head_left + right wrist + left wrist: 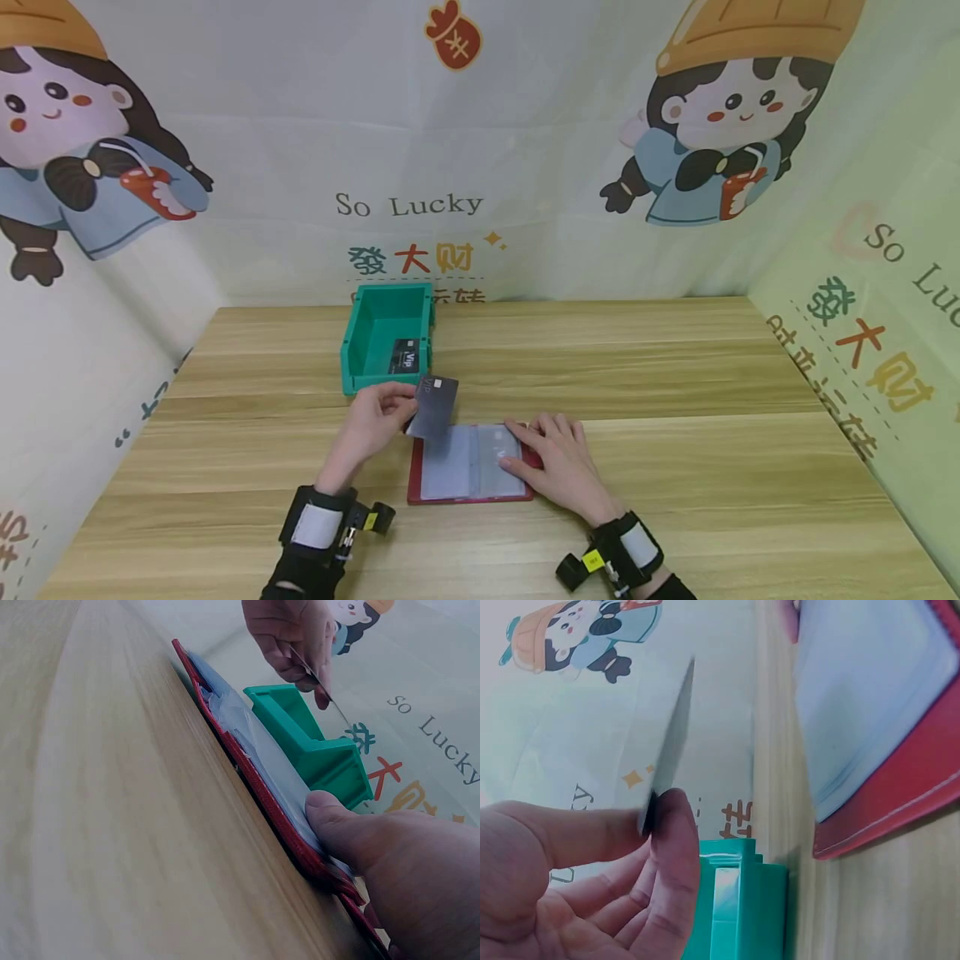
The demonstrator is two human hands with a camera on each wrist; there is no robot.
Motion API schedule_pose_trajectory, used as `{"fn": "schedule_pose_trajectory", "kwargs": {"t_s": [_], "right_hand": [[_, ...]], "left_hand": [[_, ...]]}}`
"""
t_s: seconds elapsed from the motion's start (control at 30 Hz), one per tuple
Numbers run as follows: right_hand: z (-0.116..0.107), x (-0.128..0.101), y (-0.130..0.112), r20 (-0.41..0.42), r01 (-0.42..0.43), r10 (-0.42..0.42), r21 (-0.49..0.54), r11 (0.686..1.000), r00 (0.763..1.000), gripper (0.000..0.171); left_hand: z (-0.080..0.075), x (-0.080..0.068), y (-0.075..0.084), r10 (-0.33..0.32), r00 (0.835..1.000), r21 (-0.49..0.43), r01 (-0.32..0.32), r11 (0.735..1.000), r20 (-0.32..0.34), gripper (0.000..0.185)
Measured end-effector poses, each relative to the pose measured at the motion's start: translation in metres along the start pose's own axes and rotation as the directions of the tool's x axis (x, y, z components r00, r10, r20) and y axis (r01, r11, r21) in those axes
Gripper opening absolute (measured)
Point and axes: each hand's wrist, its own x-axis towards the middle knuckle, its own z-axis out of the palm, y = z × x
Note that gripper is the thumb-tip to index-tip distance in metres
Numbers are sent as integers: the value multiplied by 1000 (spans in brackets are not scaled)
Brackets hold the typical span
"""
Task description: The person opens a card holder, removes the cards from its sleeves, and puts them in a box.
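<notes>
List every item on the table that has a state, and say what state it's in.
Red card holder: open flat on the table.
Dark card: lifted, pinched by the left hand.
Green bin: upright, one VIP card inside.
Right hand: fingers flat, pressing the holder's right page.

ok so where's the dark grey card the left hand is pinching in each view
Head: the dark grey plastic card is centre, pinched by the left hand, above the open red card holder.
Left wrist: edge-on, a thin grey sliver rising from the fingertips.
Right wrist: top centre, a thin edge below the hand.
Shared landmark: the green plastic bin.
</notes>
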Motion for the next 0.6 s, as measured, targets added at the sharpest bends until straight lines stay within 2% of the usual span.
{"fn": "schedule_pose_trajectory", "kwargs": {"t_s": [0.27, 0.43, 0.6], "right_hand": [[-1, 1, -1, 20, -14, 13, 12, 1000, 1000, 58], [-1, 1, 0, 17, -12, 12, 10, 1000, 1000, 58], [-1, 1, 0, 26, -18, 17, 12, 1000, 1000, 57]], "left_hand": [[-9, 13, 3, 30, 996, 9, -30, 1000, -89, 36], [-12, 18, 4, 55, 984, -15, -59, 998, -167, 39], [-16, 23, 4, 57, 972, -6, -60, 998, -226, 34]]}}
